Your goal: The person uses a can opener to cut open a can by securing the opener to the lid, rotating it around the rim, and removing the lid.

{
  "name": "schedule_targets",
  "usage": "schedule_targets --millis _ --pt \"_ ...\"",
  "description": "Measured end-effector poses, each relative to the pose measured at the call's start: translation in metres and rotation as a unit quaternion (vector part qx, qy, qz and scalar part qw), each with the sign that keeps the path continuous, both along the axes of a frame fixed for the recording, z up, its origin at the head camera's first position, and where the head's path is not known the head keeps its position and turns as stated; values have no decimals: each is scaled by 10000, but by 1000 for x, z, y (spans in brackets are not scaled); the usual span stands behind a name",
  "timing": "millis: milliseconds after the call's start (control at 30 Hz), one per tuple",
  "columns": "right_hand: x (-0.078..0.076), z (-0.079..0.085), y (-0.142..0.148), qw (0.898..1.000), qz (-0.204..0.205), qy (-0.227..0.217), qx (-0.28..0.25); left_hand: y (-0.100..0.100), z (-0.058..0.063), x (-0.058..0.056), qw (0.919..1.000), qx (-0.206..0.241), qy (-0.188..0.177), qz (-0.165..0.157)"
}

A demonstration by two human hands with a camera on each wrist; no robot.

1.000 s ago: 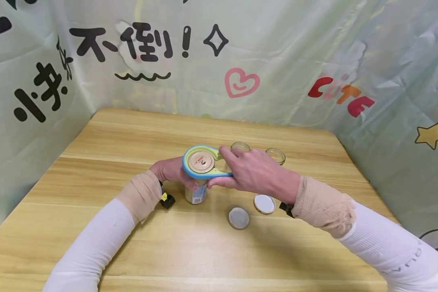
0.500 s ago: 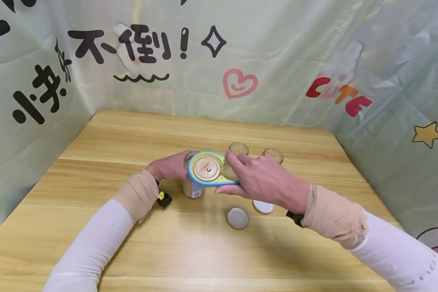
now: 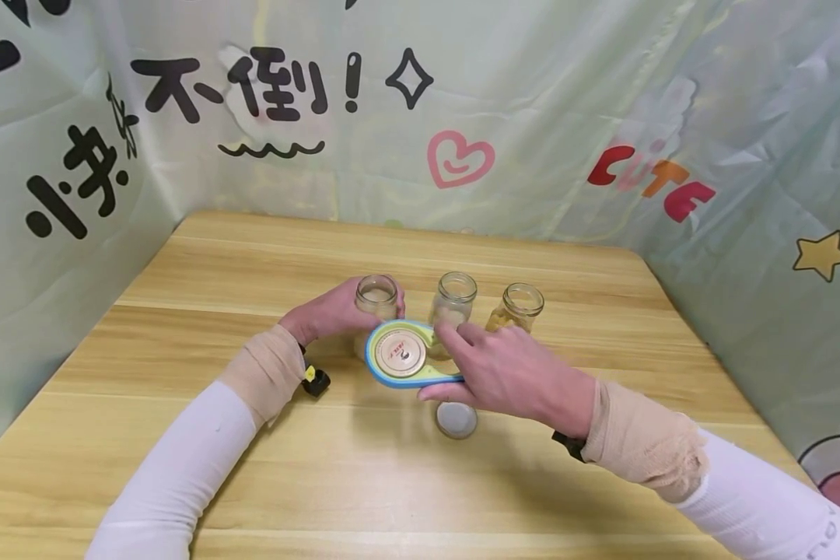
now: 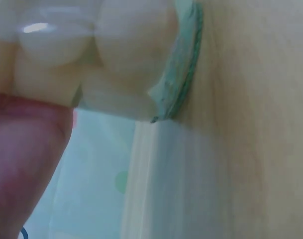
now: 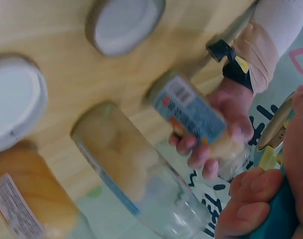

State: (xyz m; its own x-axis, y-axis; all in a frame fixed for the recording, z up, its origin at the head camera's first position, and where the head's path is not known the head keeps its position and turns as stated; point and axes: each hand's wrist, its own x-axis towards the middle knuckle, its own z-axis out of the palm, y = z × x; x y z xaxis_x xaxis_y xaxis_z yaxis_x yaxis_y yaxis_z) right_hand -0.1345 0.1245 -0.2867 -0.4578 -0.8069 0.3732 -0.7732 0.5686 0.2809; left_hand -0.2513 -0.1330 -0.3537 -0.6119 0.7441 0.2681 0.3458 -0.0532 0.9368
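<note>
My left hand point(image 3: 332, 313) grips an uncapped glass jar point(image 3: 376, 294), its fingers wrapped round the side. A blue label and pale round pieces inside the jar point(image 5: 191, 112) show in the right wrist view. Close-up in the left wrist view, the base of the jar point(image 4: 116, 45) is near the wooden surface; whether they touch is unclear. With my right hand point(image 3: 514, 369) I hold a blue and yellow-green jar opener point(image 3: 385, 380) by its handles. A gold lid point(image 3: 400, 354) sits inside its ring, in front of the jar and apart from it.
Two more uncapped jars stand to the right: one with pale contents point(image 3: 455, 289), one with yellow-orange fruit point(image 3: 518, 303). A loose lid point(image 3: 456, 421) lies in front of my right hand; another white lid point(image 5: 14, 102) shows in the right wrist view. Printed curtains enclose the wooden table point(image 3: 266, 467).
The lid has come off the jar in my left hand. My right hand has moved the opener, with the lid in it, toward me and slightly right, uncovering the jar's mouth.
</note>
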Motion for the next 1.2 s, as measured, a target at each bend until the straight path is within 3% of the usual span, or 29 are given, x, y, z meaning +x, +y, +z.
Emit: schedule_targets --millis 233,533,733,1000,1100,1200 --pt "2 -23 2 9998 -28 -113 140 1 -1 0 9995 194 -174 195" --pt "4 -46 5 9990 12 -379 224 1 -3 -1 9992 81 60 395" --pt "7 -55 5 9935 -149 -1088 293 3 -1 0 9990 45 54 436" --pt "10 -61 3 9657 -359 -2566 168 3 -1 0 9990 3 -95 441" --pt "12 -60 0 9495 -488 -3100 77 2 -1 -1 9990 -18 -119 423" --pt "13 -56 -3 9259 -701 -3711 -19 2 -1 -2 9990 -20 -134 418"
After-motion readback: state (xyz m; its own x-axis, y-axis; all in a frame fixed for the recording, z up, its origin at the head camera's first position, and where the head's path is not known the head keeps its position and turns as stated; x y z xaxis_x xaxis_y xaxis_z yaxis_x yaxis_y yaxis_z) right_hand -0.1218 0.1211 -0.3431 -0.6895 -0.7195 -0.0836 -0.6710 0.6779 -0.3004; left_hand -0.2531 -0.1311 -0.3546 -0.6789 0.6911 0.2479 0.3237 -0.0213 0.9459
